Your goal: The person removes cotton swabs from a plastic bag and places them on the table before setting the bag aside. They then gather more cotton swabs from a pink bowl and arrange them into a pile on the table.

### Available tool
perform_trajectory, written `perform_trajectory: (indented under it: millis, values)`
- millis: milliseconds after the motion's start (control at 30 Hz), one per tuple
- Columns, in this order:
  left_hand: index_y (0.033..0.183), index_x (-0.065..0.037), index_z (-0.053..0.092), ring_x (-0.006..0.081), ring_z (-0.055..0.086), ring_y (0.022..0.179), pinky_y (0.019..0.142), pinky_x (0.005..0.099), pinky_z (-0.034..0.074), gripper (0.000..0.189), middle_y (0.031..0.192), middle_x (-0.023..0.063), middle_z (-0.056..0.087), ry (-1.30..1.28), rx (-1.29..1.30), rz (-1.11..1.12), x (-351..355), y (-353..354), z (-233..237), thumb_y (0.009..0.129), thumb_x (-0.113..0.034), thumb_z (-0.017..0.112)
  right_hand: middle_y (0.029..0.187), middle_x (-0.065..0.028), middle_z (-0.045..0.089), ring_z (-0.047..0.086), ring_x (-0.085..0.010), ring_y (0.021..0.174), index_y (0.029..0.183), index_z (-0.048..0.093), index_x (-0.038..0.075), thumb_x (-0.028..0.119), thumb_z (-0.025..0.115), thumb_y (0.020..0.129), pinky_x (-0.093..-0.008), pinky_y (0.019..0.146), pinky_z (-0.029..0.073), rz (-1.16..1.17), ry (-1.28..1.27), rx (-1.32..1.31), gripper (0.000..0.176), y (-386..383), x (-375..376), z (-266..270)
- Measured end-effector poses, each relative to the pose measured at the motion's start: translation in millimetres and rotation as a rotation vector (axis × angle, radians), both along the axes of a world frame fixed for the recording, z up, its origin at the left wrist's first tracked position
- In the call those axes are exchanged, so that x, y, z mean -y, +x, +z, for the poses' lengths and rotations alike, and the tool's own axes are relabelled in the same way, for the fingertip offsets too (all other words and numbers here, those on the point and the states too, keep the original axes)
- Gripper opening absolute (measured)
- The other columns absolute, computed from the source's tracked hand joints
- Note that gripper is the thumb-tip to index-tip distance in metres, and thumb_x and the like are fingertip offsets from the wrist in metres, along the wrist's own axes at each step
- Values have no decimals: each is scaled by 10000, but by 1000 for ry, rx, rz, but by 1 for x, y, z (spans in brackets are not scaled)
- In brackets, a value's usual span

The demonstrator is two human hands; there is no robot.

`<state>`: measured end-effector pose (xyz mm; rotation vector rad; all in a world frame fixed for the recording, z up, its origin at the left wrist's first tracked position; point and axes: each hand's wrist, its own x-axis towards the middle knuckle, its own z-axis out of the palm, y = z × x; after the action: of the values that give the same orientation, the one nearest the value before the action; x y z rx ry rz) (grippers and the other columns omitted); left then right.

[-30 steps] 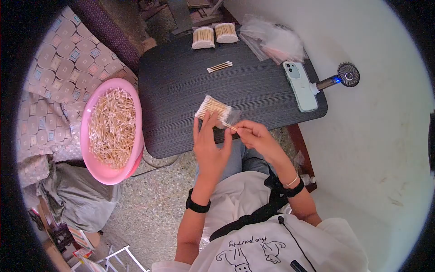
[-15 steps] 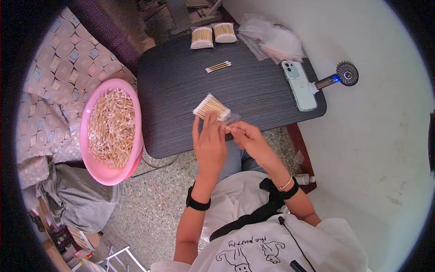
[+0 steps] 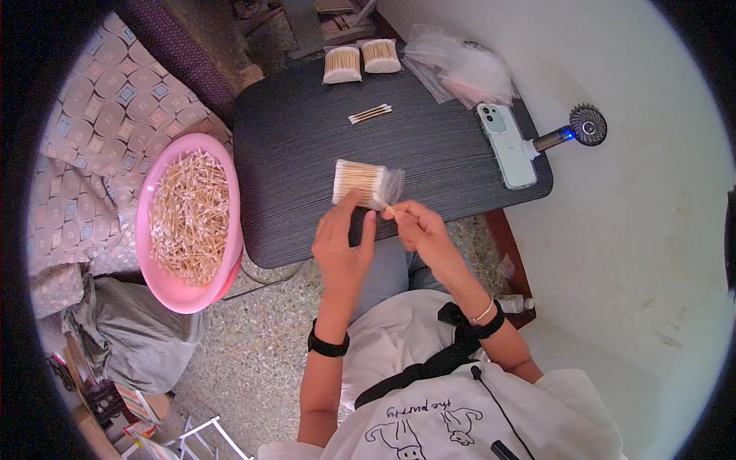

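Observation:
A clear plastic bag packed with cotton swabs (image 3: 360, 181) lies on the dark table near its front edge, with the loose end of the plastic toward the right. My left hand (image 3: 341, 241) is open, its index fingertip resting on the pack's lower side and its thumb held apart. Between the thumb and fingers of my right hand (image 3: 418, 226) a single cotton swab (image 3: 389, 207) is pinched. The swab's far tip reaches the lower right corner of the pack. Farther back on the table lie a few loose cotton swabs (image 3: 370, 114).
Two filled swab packs (image 3: 342, 65) sit at the table's (image 3: 291, 153) back edge. Beside them are clear plastic bags (image 3: 468, 69). At the right lie a phone (image 3: 510, 149) and a small fan (image 3: 587, 125). A pink basin (image 3: 146, 230) heaped with swabs stands left.
The swab pack has turned to lie straighter on the table. My left hand has shifted slightly left and down, its thumb now apart from the pack. My right hand has barely moved.

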<state>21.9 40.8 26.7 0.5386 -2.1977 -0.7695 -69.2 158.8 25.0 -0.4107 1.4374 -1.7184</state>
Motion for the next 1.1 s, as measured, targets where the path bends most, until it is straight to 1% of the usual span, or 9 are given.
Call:
perform_trajectory:
  millis: [167,267,367,467,533,667,733,867,1100]
  values:
    - [1065,-39,634,319,496,1145,983,397,376,300,1130,115,573,-141,149,-76,3,-1,1,790,-153,664,606,82,416,337,-6,530,952,610,46,160,473,945,-194,460,262,42,59,-80,178,-6,-2,1]
    - [1093,-42,621,345,440,1200,1013,413,342,335,1151,119,537,-229,132,-135,13,-6,-1,788,-171,669,609,78,427,333,-8,530,956,616,45,159,482,941,-195,460,259,53,75,-87,176,-10,-4,-3]
    - [1105,-38,611,357,413,1239,1014,415,349,365,1160,124,539,-85,85,-189,13,-8,2,774,-174,689,622,74,439,334,-10,530,966,615,43,162,488,940,-196,459,262,93,55,-28,176,-14,-4,-5]
    - [1050,-24,604,376,382,1274,1002,431,365,335,1209,138,539,-13,39,-176,10,-9,-7,763,-163,705,629,81,411,321,-10,534,975,605,36,186,488,946,-191,464,252,123,57,18,192,-14,-1,-5]
    - [1005,-20,592,377,382,1276,988,429,380,288,1243,146,532,-63,28,-160,10,-6,-13,768,-143,700,630,99,347,289,-8,542,990,588,32,221,484,955,-180,471,227,142,41,94,218,-14,0,-1]
    - [909,-15,553,391,412,1243,1011,467,363,226,1257,156,526,-109,46,-177,5,-3,-17,780,-139,693,630,97,353,290,-8,541,995,589,31,213,479,958,-178,475,234,77,78,-42,216,-7,6,-7]
    - [922,-15,556,375,427,1237,994,437,387,213,1258,161,526,-55,38,-151,5,-4,-18,786,-120,682,629,95,358,294,-9,541,1001,590,31,208,475,959,-176,478,240,105,81,-26,215,-8,7,-4]
    - [922,-9,579,341,443,1241,985,396,397,159,1268,163,527,142,7,-98,1,-2,-4,788,-51,653,652,67,468,355,-20,555,984,614,28,178,486,946,-196,483,290,98,95,-26,201,-7,8,-6]
    - [890,-2,568,332,478,1203,972,397,411,133,1244,173,531,-51,7,-96,7,-1,-12,786,-38,643,653,58,465,360,-23,564,961,587,25,157,505,936,-196,498,305,104,27,-73,158,-4,12,-16]
